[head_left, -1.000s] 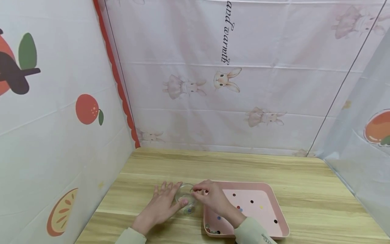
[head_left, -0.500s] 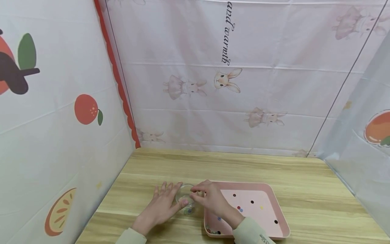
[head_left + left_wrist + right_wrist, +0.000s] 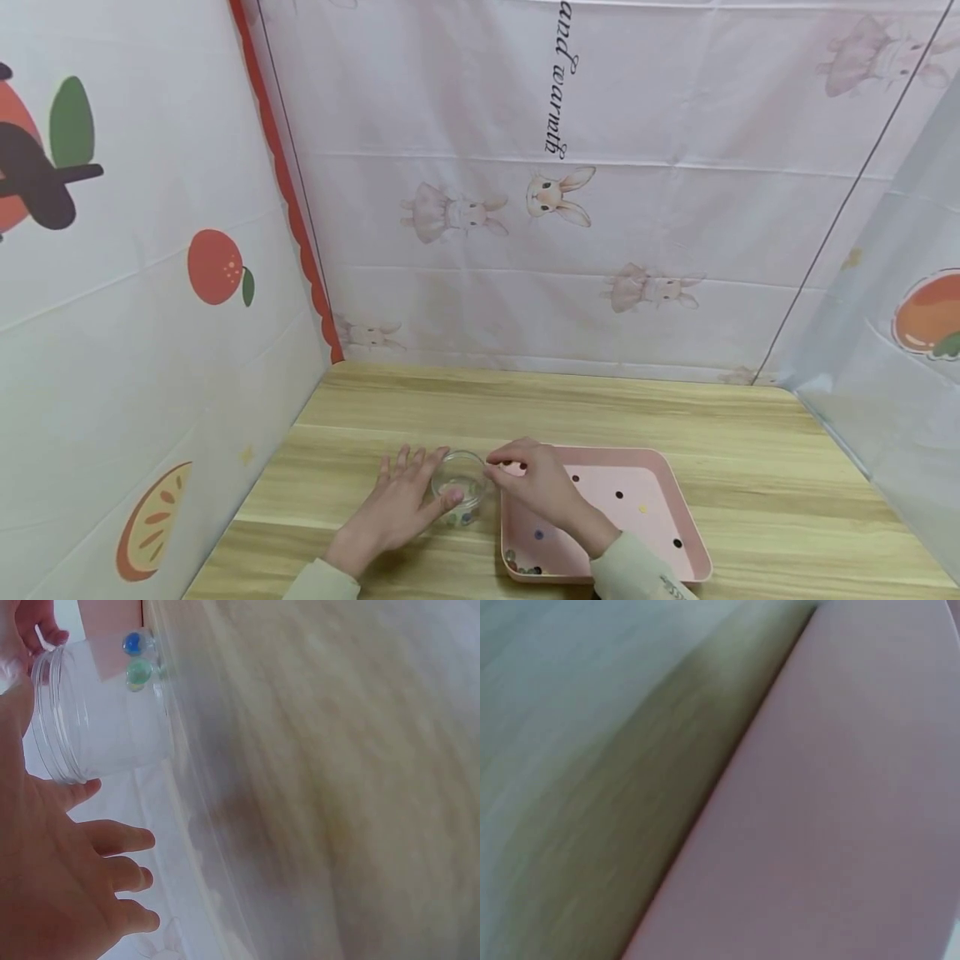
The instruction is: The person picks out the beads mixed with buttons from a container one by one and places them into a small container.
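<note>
Head view: clear jar (image 3: 468, 490) between the two hands (image 3: 399, 506) (image 3: 543, 486).

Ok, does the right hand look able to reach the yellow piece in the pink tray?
Likely yes; the yellow piece lies uncovered, and nothing visible stands between it and the right hand, partly over the pink tray.

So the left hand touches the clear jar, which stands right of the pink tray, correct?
No, the side is wrong: the head view shows the clear jar standing left of the pink tray. The left hand does touch the jar.
</note>
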`<state>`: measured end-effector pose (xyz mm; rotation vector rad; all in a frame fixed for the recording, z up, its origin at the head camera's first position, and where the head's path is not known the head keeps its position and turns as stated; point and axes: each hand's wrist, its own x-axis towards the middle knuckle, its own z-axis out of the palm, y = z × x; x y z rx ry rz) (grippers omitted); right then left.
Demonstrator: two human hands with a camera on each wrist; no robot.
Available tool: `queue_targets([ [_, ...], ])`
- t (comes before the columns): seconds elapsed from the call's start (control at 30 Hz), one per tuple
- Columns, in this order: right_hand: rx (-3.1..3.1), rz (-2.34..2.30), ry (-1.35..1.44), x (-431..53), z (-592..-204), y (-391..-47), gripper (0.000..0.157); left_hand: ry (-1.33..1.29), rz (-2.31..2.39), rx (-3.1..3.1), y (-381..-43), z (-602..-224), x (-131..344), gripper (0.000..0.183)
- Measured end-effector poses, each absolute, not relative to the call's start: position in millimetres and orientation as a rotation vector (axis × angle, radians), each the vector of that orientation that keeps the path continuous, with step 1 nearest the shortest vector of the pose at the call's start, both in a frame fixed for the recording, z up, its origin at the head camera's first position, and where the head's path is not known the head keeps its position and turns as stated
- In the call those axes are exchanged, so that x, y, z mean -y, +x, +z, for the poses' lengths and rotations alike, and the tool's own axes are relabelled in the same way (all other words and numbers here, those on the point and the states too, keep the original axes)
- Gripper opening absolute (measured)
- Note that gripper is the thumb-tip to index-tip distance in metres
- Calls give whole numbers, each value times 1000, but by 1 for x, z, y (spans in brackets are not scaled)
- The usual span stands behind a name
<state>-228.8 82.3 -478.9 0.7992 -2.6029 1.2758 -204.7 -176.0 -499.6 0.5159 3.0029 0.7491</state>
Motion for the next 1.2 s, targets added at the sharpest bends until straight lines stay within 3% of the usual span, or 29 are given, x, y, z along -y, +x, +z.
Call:
queue_targets([
  [0.23,2599,1271,874,-100,-484,-228,9,512,735,-3015,-205,-499,177,82],
  [0.7,2696,1176,935,-125,-494,-212,6,519,715,-3031,-205,-500,177,81],
  [0.97,2687,843,1180,-129,-497,-208,5,522,713,-3034,-205,-500,177,81],
  [1.2,2776,863,1189,-126,-499,-203,6,512,720,-3038,-205,-500,175,79],
])
